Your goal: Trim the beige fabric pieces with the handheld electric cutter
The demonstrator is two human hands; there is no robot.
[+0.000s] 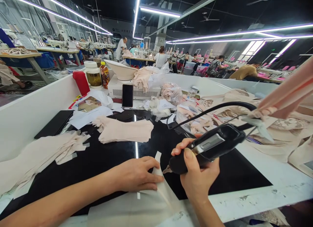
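**Pale sheet under left fingers, corded tool brought up beside it**

Right hand: wrapped firmly around a black corded tool, thumb along the upper side. Left hand: palm down, fingertips on the narrow end of a pale translucent sheet; whether it pinches the sheet or only presses cannot be told. The sheet's wider part lies on the near side of the left hand. The tool's tip sits just beside the left fingertips; contact with the sheet's edge is unclear.

Step in hand, as judged: lining up tip and edge while the left hand steadies the sheet. Next move would call for the narrow end held flat, fingers clear of the tip, and the tool at a steady angle.

Outward: a glossy black panel beneath both hands; a stack of pale pink pieces beyond the left hand; a cable arching above the right.
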